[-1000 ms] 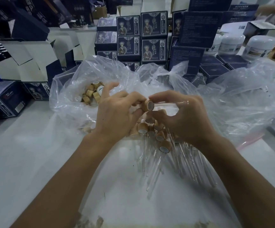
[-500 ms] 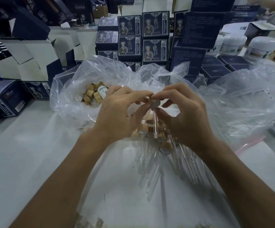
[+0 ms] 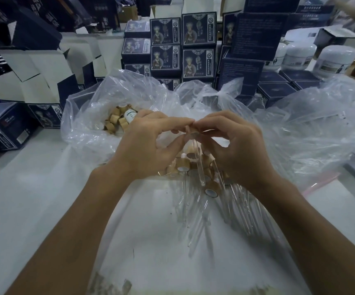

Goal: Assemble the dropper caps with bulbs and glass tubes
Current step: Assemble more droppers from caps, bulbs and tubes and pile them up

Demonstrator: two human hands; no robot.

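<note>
Step in hand, by my read: seating a glass tube into a dropper cap, w/ both hands working the same piece above the table. The cap sat between the two sets of fingertips, and the tube hung down from it, tip pointing toward the pile below. Whether the tube was fully home in the cap, can't tell; the joint was hidden by fingers.

Left hand: fingers curled, thumb and forefinger pinching the cap from its side. Right hand: also curled, fingertips clamped on the cap's other side, touching the left's fingertips at the top. Neither hand was spread; both were closed onto that one cap.

Next move prob. calls for a straight push along the tube's axis, no bending since it's thin glass, then setting the piece down w/ the finished ones.

Below the hands: finished droppers w/ tan caps, lying on a clear plastic sheet, glass ends fanned toward the viewer. Loose caps sat in a plastic bag just beyond the left hand.
</note>
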